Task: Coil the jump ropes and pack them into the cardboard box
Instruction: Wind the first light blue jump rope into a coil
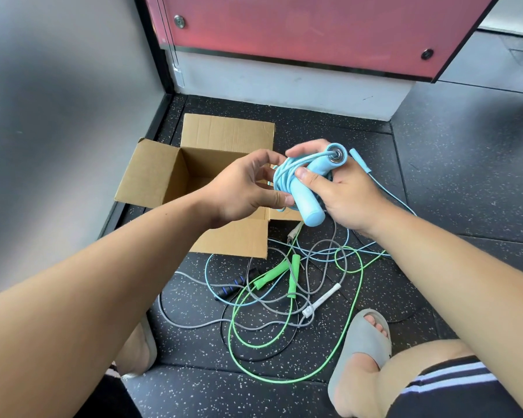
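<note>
The brown cardboard box [147,173] sits open on the speckled black floor [450,176]. Its flaps are spread out, and plain brown walls show inside. The blue jump rope [311,191] is up in the air at 3 o'clock from the box. Its handle is fat, round and smooth, with a shiny metal ring on top. Its thin cord is wound in loops. The right hand [351,197] grips the handle, and the left hand [242,188] pinches the loops. At 6 o'clock, a green rope [293,276] and a white handle [323,298] lie in a tangle.
</note>
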